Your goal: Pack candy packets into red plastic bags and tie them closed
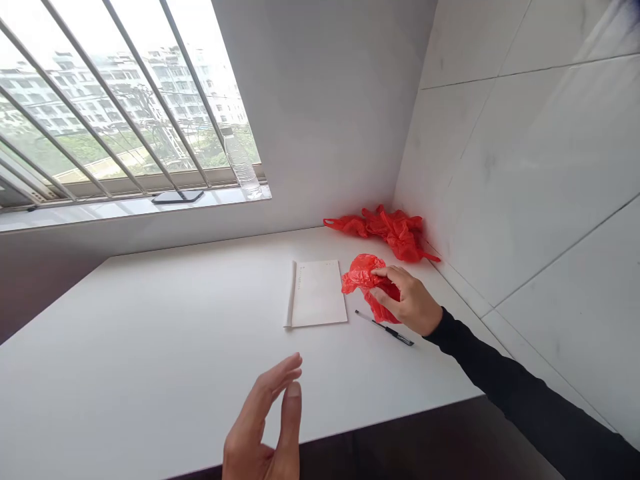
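Observation:
A crumpled red plastic bag (366, 273) is in the grip of my right hand (410, 300), between thumb and fingers at the notepad's right side. Part of the bag is hidden behind that hand. My left hand (270, 420) is raised near the table's front edge, its thumb and fingers curved with a small gap between them and nothing held. Left of the red bag lies an open notepad (320, 293) with a little writing near its top. A black pen (385, 327) rests on the table just below the bag.
More crumpled red plastic bags (397, 230) lie in the back corner of the white table (175, 333), close to the tiled wall (540, 187). On the barred window's sill stand a clear bottle (243, 167) and a flat dark phone-like object (177, 197).

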Demonstrator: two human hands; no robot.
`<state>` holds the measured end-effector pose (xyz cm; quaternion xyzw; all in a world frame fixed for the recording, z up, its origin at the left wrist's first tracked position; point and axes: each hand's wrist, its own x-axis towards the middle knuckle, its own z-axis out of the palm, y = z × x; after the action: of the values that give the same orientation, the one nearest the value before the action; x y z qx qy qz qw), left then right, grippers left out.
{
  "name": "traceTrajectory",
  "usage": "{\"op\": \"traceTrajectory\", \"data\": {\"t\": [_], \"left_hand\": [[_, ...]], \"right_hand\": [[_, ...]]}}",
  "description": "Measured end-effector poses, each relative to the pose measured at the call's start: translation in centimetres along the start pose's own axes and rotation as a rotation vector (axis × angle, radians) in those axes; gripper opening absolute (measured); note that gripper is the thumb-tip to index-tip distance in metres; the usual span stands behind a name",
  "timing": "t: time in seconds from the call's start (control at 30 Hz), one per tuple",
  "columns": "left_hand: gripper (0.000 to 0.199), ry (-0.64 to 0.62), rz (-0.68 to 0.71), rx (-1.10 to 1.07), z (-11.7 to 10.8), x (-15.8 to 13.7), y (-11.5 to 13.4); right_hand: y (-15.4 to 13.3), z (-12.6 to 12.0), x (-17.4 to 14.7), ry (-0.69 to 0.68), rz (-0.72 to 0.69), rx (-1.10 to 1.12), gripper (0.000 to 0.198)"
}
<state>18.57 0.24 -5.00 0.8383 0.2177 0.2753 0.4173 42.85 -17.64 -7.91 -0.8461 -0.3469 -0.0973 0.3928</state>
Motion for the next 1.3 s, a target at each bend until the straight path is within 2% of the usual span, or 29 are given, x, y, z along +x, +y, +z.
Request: {"op": "traceTrajectory", "data": {"t": [0.1,0.17,0.23,0.3,0.33,0.43,0.5,0.57,0.67,0.73,0.83,0.9,0.97,1.1,1.17,1.27,1.3], "left_hand": [[0.037,-0.07,0.161,0.041,2.0,1.2,-0.2],[0.043,-0.155,0.189,0.063,3.4,1.8,-0.9],[0.028,-0.221,0.158,0.06,4.6,2.1,-1.9],[0.013,-0.241,0.113,0.05,5.2,2.1,-2.7],[0.013,-0.239,0.094,0.044,5.2,2.0,-3.0],[0.018,-0.237,0.04,0.003,4.9,1.7,-3.5],[0.024,-0.228,0.0,-0.021,4.2,1.9,-3.8],[0.03,-0.181,-0.052,-0.028,3.3,2.2,-4.4],[0.033,-0.081,-0.103,-0.017,2.4,2.4,-4.9],[0.027,-0.091,-0.075,-0.021,2.7,2.1,-4.6],[0.024,-0.231,0.035,-0.044,4.4,1.6,-3.6],[0.011,-0.265,0.053,-0.046,5.2,1.7,-3.4],[0.019,-0.211,-0.003,-0.051,4.9,2.1,-4.0],[0.029,-0.123,-0.128,-0.102,2.7,2.4,-5.6],[0.027,-0.131,-0.126,-0.136,2.4,1.9,-5.5],[0.042,-0.183,-0.041,-0.117,3.0,1.1,-4.4],[0.036,-0.19,-0.021,-0.098,3.2,1.0,-4.1]], "right_hand": [[-2.7,0.9,-2.9,-0.124,-0.176,0.133,0.024],[-3.6,2.1,-4.4,-0.21,-0.263,0.211,0.025],[-3.9,3.4,-5.5,-0.289,-0.282,0.259,0.031],[-4.1,4.2,-6.2,-0.32,-0.248,0.263,0.039],[-4.1,4.5,-6.4,-0.305,-0.219,0.252,0.041],[-4.0,4.8,-6.8,-0.224,-0.181,0.217,0.026],[-3.7,4.7,-6.9,-0.241,-0.197,0.22,0.011],[-3.1,4.4,-7.0,-0.279,-0.181,0.22,0.01],[-2.5,3.7,-7.1,-0.28,-0.08,0.208,0.009],[-2.7,3.3,-7.2,-0.289,-0.025,0.229,0.006],[-3.6,3.1,-7.3,-0.325,-0.004,0.282,0.005],[-3.8,2.8,-7.3,-0.339,-0.011,0.271,0.007],[-3.2,2.1,-7.4,-0.337,0.044,0.222,0.01],[-1.7,0.6,-7.8,-0.309,0.221,0.143,0.019],[-1.9,0.6,-8.0,-0.348,0.193,0.129,0.026],[-3.2,1.3,-7.9,-0.409,0.112,0.11,0.028],[-3.5,1.5,-7.8,-0.403,0.108,0.108,0.028]]}}
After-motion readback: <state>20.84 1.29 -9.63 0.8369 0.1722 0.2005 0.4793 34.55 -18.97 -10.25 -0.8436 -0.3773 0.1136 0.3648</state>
